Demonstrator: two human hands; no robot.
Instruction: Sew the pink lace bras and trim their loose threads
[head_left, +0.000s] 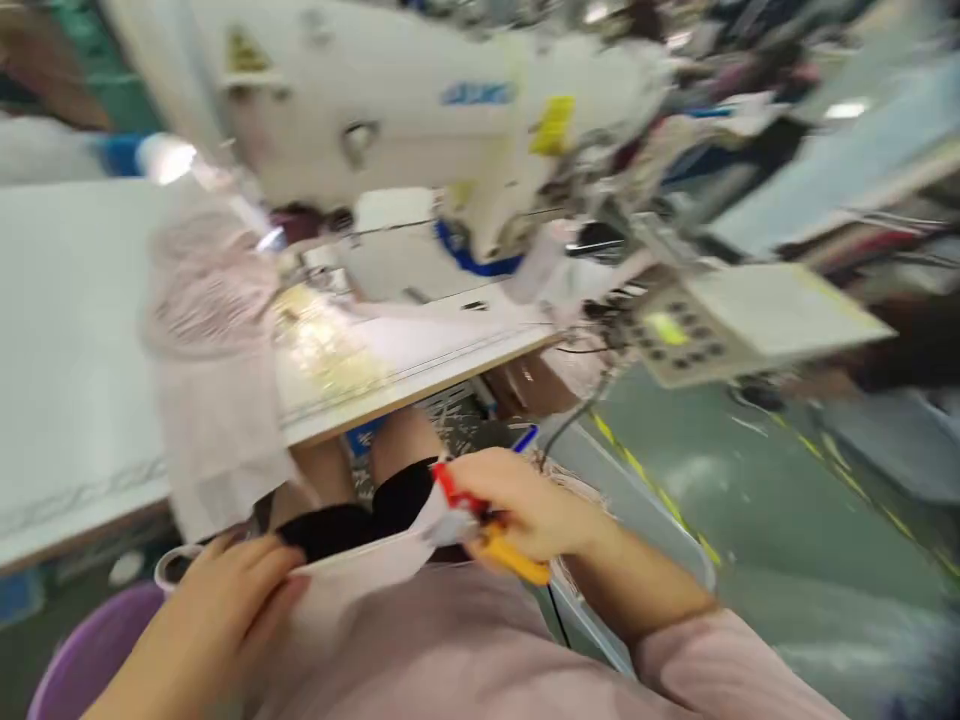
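Observation:
My left hand (232, 600) is closed on the edge of a pale pink fabric piece (375, 562), drawn across my lap. At its other end my right hand (529, 495) grips scissors (514, 556) with red and orange handles. Their grey blades point left and meet the fabric; blur hides whether they are apart. Beyond my left hand, a pale pink gathered garment (214, 290) lies on the white sewing table (67, 330) and hangs over its front edge.
A white sewing machine (375, 100) stands across the table, with a button panel (679, 335) at right. Beside my right arm is a grey bin (660, 530). A purple tub (94, 650) sits at lower left. Yellow striped tape (652, 485) marks the green floor.

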